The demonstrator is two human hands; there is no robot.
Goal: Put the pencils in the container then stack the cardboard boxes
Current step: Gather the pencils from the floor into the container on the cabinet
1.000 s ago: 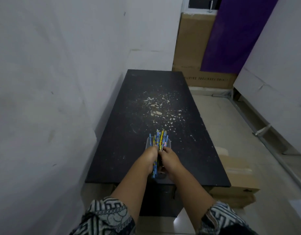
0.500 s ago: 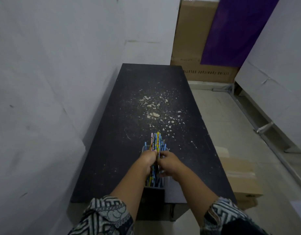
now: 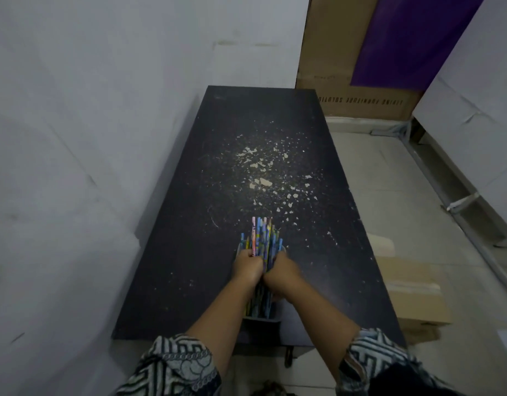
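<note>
A bundle of colourful pencils (image 3: 262, 238) stands in a clear container (image 3: 260, 315) near the front edge of a dark surface (image 3: 189, 252). The left hand (image 3: 246, 268) and right hand (image 3: 282, 274), side by side, are both closed around the bundle. Pale flakes (image 3: 260, 178) litter the surface beyond. Cardboard boxes (image 3: 412, 292) lie on the floor to the right.

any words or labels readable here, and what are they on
"LIVING FURNITURE SOLUTIO...": printed upside down on the large cardboard box leaning on the far wall; the end is cut off by the table.
Pencils: patterned, no print readable.
Nothing else legible.
</note>
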